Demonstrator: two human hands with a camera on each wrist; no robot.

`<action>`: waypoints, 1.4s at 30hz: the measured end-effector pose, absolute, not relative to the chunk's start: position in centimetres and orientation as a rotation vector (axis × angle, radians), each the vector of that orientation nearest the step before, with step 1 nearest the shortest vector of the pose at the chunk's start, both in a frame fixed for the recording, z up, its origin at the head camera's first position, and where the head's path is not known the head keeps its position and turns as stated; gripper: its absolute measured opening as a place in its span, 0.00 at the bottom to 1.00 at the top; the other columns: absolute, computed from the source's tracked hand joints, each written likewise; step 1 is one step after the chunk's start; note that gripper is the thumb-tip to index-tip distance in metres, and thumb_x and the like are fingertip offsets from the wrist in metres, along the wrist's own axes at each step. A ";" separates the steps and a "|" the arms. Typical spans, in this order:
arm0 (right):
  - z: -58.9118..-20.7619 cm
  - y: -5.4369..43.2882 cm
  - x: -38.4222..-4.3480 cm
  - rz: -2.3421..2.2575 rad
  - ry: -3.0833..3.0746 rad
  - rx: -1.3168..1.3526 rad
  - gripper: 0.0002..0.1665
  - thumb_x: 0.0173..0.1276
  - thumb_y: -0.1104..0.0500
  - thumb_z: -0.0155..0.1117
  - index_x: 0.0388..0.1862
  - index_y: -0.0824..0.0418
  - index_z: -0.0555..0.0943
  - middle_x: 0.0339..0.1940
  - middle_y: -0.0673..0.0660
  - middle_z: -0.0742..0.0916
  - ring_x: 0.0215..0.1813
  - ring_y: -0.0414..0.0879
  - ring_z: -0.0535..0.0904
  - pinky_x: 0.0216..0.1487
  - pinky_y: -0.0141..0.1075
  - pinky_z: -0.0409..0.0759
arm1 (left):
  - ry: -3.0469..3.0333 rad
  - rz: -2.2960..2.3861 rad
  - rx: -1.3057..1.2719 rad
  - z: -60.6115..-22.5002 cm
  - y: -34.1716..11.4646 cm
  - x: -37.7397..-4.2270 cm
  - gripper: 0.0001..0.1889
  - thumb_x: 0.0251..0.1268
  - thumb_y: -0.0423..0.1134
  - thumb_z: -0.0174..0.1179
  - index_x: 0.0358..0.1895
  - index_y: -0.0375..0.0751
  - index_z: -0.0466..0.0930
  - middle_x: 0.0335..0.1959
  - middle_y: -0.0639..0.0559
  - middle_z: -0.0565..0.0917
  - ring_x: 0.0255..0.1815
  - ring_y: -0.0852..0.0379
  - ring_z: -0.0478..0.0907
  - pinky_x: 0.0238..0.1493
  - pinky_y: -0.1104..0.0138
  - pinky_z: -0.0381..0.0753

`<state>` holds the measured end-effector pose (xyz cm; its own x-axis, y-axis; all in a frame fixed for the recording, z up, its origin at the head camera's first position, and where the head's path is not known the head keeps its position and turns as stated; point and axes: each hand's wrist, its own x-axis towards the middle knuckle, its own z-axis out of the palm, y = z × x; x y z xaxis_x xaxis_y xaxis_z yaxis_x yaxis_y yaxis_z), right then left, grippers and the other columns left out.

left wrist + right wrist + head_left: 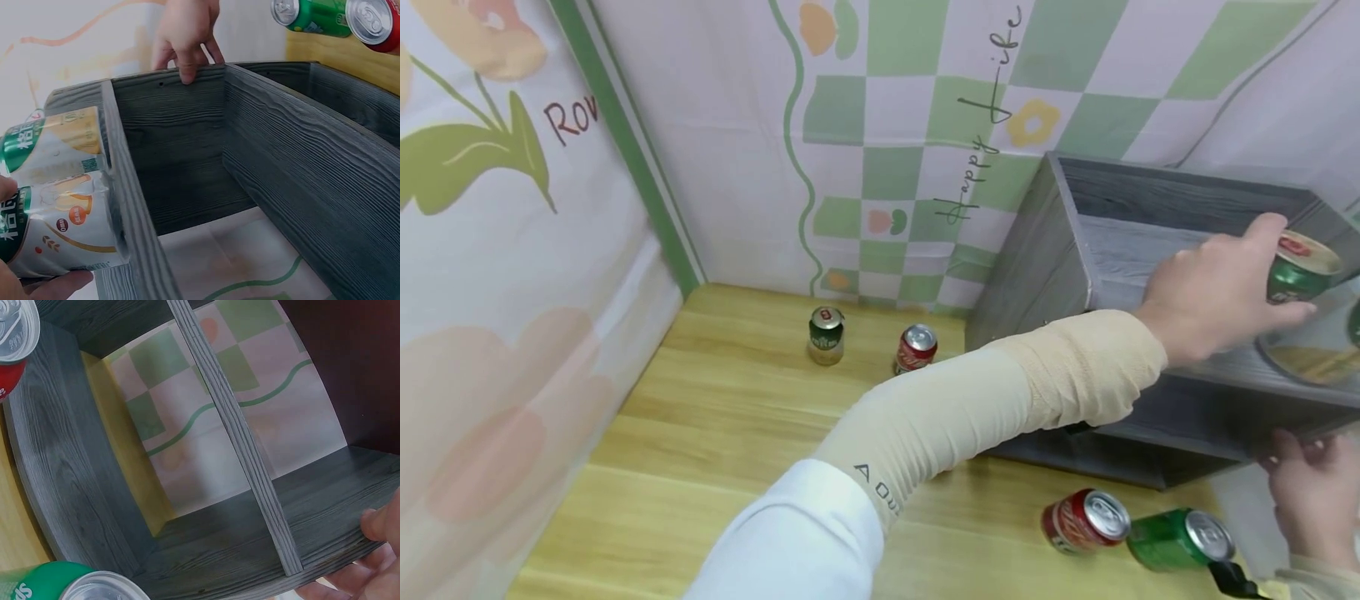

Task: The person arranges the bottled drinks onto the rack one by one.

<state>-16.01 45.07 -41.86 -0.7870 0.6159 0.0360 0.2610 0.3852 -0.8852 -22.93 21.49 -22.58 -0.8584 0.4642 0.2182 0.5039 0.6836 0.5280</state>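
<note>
My left hand (pixel 1213 292) reaches over the grey wooden shelf unit (pixel 1022 267) and grips a green-topped drink can (pixel 1292 279). In the left wrist view this can (pixel 69 225) lies sideways, green and white with a gold band, its base right at a shelf board. A matching can (pixel 59 140) is beside it. My right hand (pixel 1315 492) holds the unit's front edge at the lower right. The right wrist view has its thumb (pixel 381 519) over the board's edge (pixel 334 565) and the other fingers curled beneath.
A green-and-gold can (pixel 826 337) and a red can (pixel 916 348) stand on the wooden table (pixel 722 400), left of the unit. Another red can (pixel 1084 521) and a green can (pixel 1180 537) are in front of it. A patterned cloth (pixel 895 125) hangs behind.
</note>
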 end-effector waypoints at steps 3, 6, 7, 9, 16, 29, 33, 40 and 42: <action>-41.8 45.1 -16.0 1.371 -2.286 -0.778 0.30 0.84 0.61 0.39 0.80 0.42 0.59 0.79 0.50 0.67 0.75 0.37 0.65 0.43 0.11 0.71 | -2.815 -0.875 -0.795 -22.8 21.7 -23.0 0.44 0.60 0.68 0.65 0.77 0.68 0.54 0.45 0.76 0.77 0.38 0.78 0.75 0.31 0.79 0.73; -41.8 45.1 -16.1 1.336 -2.312 -0.811 0.31 0.84 0.59 0.38 0.80 0.38 0.57 0.80 0.49 0.65 0.77 0.38 0.63 0.57 0.19 0.71 | -2.810 -0.851 -0.786 -22.9 21.8 -23.1 0.46 0.59 0.70 0.64 0.78 0.68 0.52 0.46 0.75 0.75 0.40 0.78 0.74 0.32 0.79 0.72; -41.7 45.1 -16.2 1.328 -2.319 -0.810 0.31 0.84 0.59 0.38 0.80 0.38 0.57 0.80 0.48 0.65 0.77 0.38 0.63 0.58 0.20 0.70 | -2.805 -0.845 -0.794 -23.0 21.7 -23.1 0.46 0.60 0.70 0.64 0.78 0.68 0.52 0.47 0.74 0.74 0.40 0.78 0.73 0.32 0.79 0.72; -41.6 45.1 -16.3 1.344 -2.302 -0.812 0.30 0.84 0.59 0.38 0.80 0.38 0.58 0.76 0.46 0.70 0.74 0.36 0.66 0.52 0.16 0.72 | -2.796 -0.839 -0.821 -23.1 21.6 -23.1 0.47 0.60 0.70 0.63 0.79 0.67 0.50 0.48 0.73 0.73 0.40 0.77 0.73 0.32 0.80 0.71; -41.5 44.9 -16.2 1.326 -2.303 -0.840 0.29 0.84 0.58 0.40 0.79 0.37 0.60 0.71 0.41 0.73 0.58 0.26 0.72 0.51 0.17 0.74 | -2.788 -0.847 -0.904 -23.2 21.2 -23.1 0.50 0.61 0.69 0.63 0.81 0.64 0.46 0.52 0.71 0.74 0.41 0.75 0.76 0.31 0.79 0.72; -41.8 45.1 -16.2 1.427 -2.251 -0.844 0.30 0.84 0.59 0.42 0.80 0.39 0.58 0.75 0.45 0.71 0.65 0.31 0.71 0.45 0.14 0.74 | -2.810 -0.868 -0.858 -23.4 21.0 -22.9 0.51 0.56 0.71 0.65 0.80 0.69 0.47 0.52 0.70 0.72 0.41 0.73 0.75 0.29 0.77 0.71; -42.0 45.3 -16.0 1.503 -2.206 -0.852 0.30 0.84 0.58 0.43 0.79 0.38 0.58 0.68 0.43 0.75 0.62 0.30 0.74 0.52 0.19 0.76 | -2.805 -0.862 -0.880 -23.4 21.1 -22.8 0.52 0.57 0.70 0.66 0.81 0.67 0.47 0.52 0.70 0.72 0.45 0.74 0.75 0.32 0.78 0.71; -41.8 45.8 -15.7 1.774 -1.994 -0.773 0.21 0.82 0.60 0.49 0.65 0.37 0.68 0.48 0.36 0.75 0.41 0.22 0.74 0.32 0.12 0.74 | -2.815 -0.899 -0.913 -23.3 21.1 -22.8 0.51 0.59 0.68 0.66 0.81 0.66 0.45 0.52 0.70 0.71 0.47 0.75 0.73 0.32 0.79 0.71; -41.8 45.7 -15.7 1.770 -2.000 -0.774 0.23 0.82 0.60 0.48 0.67 0.36 0.68 0.49 0.36 0.75 0.45 0.22 0.73 0.32 0.12 0.73 | -2.814 -0.906 -0.903 -23.4 21.0 -22.8 0.51 0.59 0.68 0.66 0.81 0.66 0.45 0.52 0.70 0.71 0.46 0.76 0.73 0.32 0.79 0.71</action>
